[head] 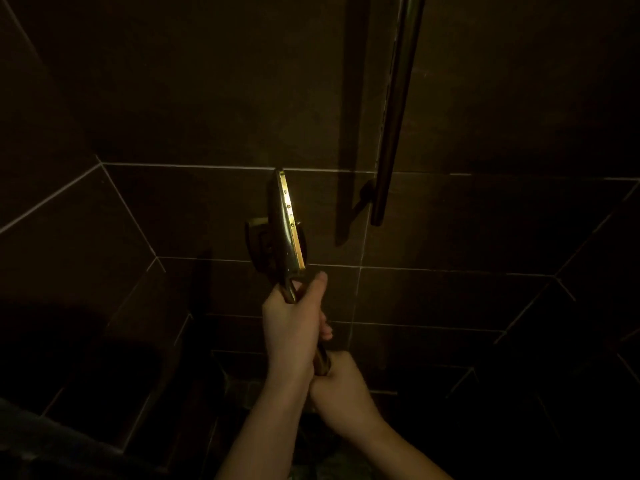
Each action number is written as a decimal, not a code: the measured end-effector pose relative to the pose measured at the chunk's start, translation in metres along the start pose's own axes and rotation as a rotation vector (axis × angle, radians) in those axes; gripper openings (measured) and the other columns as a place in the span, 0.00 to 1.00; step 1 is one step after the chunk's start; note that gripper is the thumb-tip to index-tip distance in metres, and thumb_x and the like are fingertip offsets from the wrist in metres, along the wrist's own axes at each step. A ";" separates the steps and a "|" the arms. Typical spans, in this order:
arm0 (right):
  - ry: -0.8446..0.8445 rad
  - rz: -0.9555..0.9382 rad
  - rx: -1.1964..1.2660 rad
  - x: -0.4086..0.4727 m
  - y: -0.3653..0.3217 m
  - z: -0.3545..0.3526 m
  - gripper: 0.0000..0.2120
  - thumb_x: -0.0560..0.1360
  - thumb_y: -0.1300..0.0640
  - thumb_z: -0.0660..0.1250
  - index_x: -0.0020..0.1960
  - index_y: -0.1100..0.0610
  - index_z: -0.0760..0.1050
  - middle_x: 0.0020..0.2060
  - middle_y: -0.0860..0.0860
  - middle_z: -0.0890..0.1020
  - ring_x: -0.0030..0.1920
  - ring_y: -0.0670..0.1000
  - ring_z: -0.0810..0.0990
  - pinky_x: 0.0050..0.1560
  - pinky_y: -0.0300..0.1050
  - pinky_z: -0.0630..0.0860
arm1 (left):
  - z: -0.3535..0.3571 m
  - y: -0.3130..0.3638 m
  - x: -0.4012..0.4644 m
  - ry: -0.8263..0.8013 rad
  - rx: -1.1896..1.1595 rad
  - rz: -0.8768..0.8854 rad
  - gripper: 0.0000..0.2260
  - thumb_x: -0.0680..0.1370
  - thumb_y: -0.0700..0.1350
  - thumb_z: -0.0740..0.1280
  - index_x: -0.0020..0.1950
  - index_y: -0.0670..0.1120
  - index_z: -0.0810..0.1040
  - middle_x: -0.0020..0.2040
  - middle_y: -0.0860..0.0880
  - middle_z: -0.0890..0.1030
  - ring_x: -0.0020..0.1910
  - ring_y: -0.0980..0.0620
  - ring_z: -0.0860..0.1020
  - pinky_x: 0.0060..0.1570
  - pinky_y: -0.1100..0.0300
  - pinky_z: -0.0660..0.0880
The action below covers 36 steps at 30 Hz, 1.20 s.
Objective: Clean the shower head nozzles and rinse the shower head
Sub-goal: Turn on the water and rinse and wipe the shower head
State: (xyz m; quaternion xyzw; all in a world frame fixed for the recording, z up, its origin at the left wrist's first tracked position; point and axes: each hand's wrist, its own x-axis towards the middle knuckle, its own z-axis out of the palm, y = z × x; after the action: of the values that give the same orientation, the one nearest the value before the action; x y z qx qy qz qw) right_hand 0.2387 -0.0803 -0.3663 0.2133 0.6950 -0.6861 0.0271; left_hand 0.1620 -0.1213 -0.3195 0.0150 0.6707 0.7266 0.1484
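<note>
Walls of dark tile with pale joints surround me, a dark rail at the right. I keep the brass shower head upright before its holder, edge toward me. My left hand grips the handle high, my right hand low, I think for steadiness.

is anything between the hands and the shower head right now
Nothing visible. The left hand already grips the handle just below the gold shower head, and the right hand holds the handle's lower end. The wall holder sits just behind the head.
</note>
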 end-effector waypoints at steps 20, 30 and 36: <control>-0.485 0.330 0.292 0.000 -0.015 -0.015 0.08 0.70 0.58 0.71 0.35 0.49 0.75 0.24 0.47 0.67 0.21 0.44 0.62 0.22 0.38 0.55 | -0.032 -0.004 0.022 -0.426 -0.482 -0.222 0.17 0.70 0.55 0.78 0.36 0.47 0.74 0.22 0.52 0.69 0.18 0.56 0.67 0.18 0.63 0.66; 0.264 -0.073 -0.541 0.024 0.032 0.010 0.05 0.71 0.52 0.71 0.39 0.49 0.76 0.30 0.45 0.81 0.31 0.43 0.80 0.32 0.44 0.80 | -0.021 -0.040 0.020 0.217 -0.454 -0.132 0.13 0.76 0.49 0.74 0.52 0.44 0.76 0.25 0.53 0.71 0.22 0.56 0.68 0.21 0.60 0.68; 0.057 0.081 -0.334 0.039 0.052 0.029 0.06 0.75 0.60 0.68 0.41 0.53 0.81 0.36 0.51 0.85 0.37 0.48 0.83 0.42 0.50 0.82 | -0.046 -0.065 0.032 0.177 -0.394 -0.177 0.10 0.77 0.40 0.69 0.37 0.45 0.72 0.23 0.51 0.67 0.19 0.54 0.64 0.20 0.60 0.64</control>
State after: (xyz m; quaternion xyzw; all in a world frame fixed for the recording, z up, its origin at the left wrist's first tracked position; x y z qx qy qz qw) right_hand 0.2128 -0.0999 -0.4297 0.2529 0.7906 -0.5533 0.0700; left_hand 0.1338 -0.1551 -0.3933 -0.1369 0.5249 0.8262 0.1525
